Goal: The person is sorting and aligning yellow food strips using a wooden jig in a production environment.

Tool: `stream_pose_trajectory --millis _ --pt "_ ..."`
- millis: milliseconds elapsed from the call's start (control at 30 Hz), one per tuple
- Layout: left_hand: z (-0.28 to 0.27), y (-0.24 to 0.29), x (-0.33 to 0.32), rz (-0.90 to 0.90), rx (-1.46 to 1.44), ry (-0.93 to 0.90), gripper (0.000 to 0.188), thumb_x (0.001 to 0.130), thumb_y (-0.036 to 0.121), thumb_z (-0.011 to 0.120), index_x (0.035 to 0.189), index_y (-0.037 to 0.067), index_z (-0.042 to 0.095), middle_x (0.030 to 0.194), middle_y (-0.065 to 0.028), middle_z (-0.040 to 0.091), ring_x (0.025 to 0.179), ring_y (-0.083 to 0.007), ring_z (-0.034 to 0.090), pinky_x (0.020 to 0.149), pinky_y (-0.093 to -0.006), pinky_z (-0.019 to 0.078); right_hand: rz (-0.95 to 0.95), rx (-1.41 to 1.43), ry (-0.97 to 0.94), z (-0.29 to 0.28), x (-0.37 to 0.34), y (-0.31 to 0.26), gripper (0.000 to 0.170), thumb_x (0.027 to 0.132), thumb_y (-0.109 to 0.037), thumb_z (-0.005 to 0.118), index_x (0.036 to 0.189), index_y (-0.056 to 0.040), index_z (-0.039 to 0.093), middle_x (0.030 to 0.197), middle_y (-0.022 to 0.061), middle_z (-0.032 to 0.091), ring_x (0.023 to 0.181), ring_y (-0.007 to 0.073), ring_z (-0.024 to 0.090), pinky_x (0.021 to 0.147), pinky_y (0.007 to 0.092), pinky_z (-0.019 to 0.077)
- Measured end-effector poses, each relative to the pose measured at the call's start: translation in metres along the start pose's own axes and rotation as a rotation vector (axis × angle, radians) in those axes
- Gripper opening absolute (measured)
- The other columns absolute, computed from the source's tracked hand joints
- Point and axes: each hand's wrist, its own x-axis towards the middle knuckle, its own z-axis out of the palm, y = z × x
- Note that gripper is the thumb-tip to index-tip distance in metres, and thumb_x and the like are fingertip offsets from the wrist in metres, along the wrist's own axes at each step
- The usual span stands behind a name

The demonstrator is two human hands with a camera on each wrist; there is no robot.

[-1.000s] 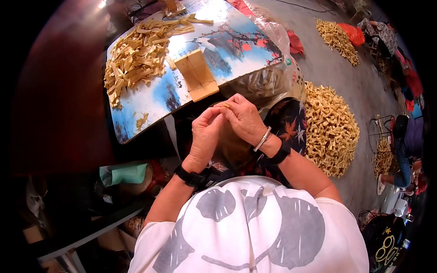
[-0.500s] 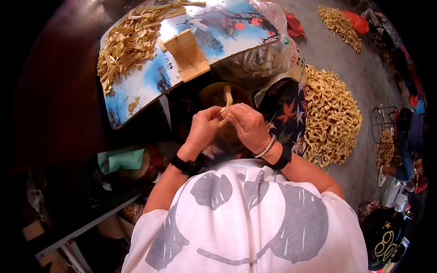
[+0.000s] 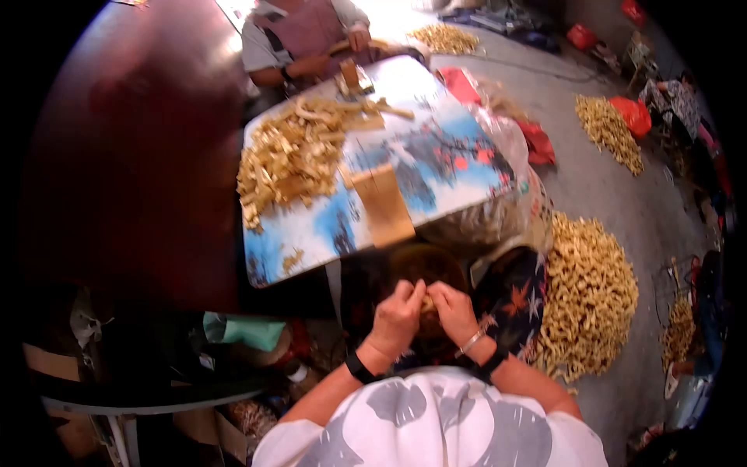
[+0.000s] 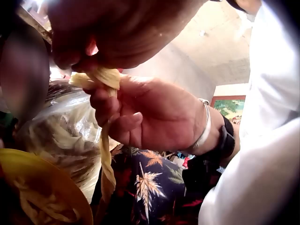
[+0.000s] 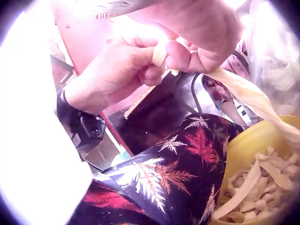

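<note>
A pale yellow strip point(image 4: 107, 168) is looped between two hands near the lap, its tail trailing down by a yellow bowl point(image 5: 240, 143) of similar pieces. The left hand point(image 3: 395, 319) and right hand point(image 3: 455, 313) nearly meet, fingers curled, each pinching the strip. Gripping close to the loop and drawing evenly should snug it without tearing. Beyond, at the counter's point(image 3: 319, 227) near edge, stands a wooden block point(image 3: 383, 206); strips point(image 3: 288, 152) heap to its left. A pile point(image 3: 587, 300) of curled pieces lies right, on the floor point(image 3: 537, 86).
</note>
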Motion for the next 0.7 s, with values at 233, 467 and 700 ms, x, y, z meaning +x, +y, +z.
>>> stream_pose_trajectory --millis 233,467,700 --pt "-0.003 0.0 -0.004 -0.161 -0.429 -0.077 0.034 0.081 -0.008 0.057 0.113 0.001 0.064 0.094 -0.0174 0.057 0.085 -0.0363 0.062 0.073 -0.0385 0.0521 -0.265 -0.091 -0.042 -0.005 -0.003 0.01 0.018 0.095 -0.015 0.056 0.093 0.0011 0.063 0.087 0.0114 0.061 0.078 0.023 0.062 0.068 0.0316 0.0497" --pt "0.01 -0.009 -0.012 -0.381 -0.553 0.023 0.018 0.089 -0.001 0.06 0.107 0.001 0.064 0.083 -0.0117 0.064 0.065 -0.0172 0.063 0.061 -0.0281 0.0514 0.397 0.68 -0.32 -0.005 -0.005 0.01 0.023 0.103 -0.026 0.049 0.102 -0.0064 0.061 0.097 0.0003 0.063 0.08 0.0097 0.06 0.066 0.0238 0.0512" --pt "0.005 0.003 -0.016 -0.562 -0.762 0.002 0.012 0.092 0.01 0.065 0.099 0.001 0.064 0.08 -0.0089 0.07 0.069 -0.01 0.064 0.065 -0.0258 0.0523 0.023 0.126 -0.124 0.0 -0.007 -0.007 0.024 0.1 -0.026 0.056 0.095 -0.003 0.059 0.073 0.0041 0.066 0.064 0.0101 0.064 0.053 0.0256 0.0515"
